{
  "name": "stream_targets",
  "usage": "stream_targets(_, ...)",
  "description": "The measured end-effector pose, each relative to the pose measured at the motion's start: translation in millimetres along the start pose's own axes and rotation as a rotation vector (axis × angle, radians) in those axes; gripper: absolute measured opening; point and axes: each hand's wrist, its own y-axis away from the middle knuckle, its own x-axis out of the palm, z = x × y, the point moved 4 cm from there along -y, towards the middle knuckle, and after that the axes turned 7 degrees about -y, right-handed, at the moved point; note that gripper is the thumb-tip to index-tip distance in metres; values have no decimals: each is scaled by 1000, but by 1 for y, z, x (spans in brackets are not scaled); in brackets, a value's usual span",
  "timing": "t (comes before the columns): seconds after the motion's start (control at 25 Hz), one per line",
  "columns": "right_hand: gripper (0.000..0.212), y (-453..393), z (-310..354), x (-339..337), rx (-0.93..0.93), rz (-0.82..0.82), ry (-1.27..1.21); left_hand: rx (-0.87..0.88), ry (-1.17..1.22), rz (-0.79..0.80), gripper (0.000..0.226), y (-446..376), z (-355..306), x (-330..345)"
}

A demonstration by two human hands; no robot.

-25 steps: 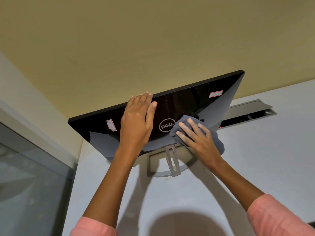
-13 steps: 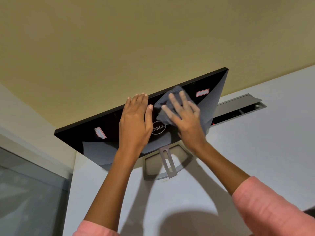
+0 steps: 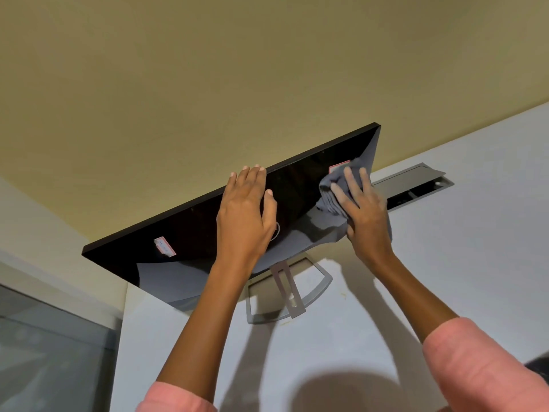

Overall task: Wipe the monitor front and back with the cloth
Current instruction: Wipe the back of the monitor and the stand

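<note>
Two bare forearms are seen, uncovered from approx. mid-forearm to the wrists. The left hand [image 3: 245, 215] and right hand [image 3: 364, 212] are bare – no rings, watch or gloves are worn. Fingernails are kept short and unpainted. Salmon-pink sleeves are worn on both arms: the left sleeve [image 3: 175, 398] is cut off by the frame's lower edge, the right sleeve [image 3: 478, 367] is shown w/ soft creases – plain fabric, no print.

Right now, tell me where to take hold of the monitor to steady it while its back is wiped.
Take the monitor by its top edge near the middle, from the back side, as the left hand does. The panel is thin and tilted on a narrow stand, so a central hold likely resists the push of the cloth best.
</note>
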Motion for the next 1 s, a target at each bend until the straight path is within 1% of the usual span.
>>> stream_targets(0.08,87,-21,7,-8,59,-58,-112,13,1,16,40,-6,-8,4)
stream_targets(0.12,88,-28,13,-10,60,-87,-157,18,3,23,40,-8,-11,6)
stream_targets(0.24,92,-31,34,-6,-47,-118,-212,54,-10,43,41,-13,-19,11)
stream_targets(0.36,89,-5,43,12,-179,-28,-145,65,-13,56,41,-19,-23,15)
stream_targets(0.44,87,17,32,23,-198,49,-77,53,-6,56,41,-20,-24,16)
stream_targets(0.52,86,30,13,27,-133,83,-19,58,0,51,40,-19,-25,16)
stream_targets(0.6,83,31,-4,25,-33,92,-29,60,4,41,40,-17,-24,16)
stream_targets(0.72,78,18,-17,17,140,60,-196,30,21,32,38,-19,-22,17)
stream_targets(0.84,77,-6,-21,5,317,-71,-393,-2,40,16,35,-21,-22,15)
stream_targets(0.92,79,-23,-14,0,332,-155,-474,8,41,12,34,-22,-22,14)
stream_targets(1.0,84,-31,1,-1,263,-185,-505,9,49,8,34,-23,-22,14)
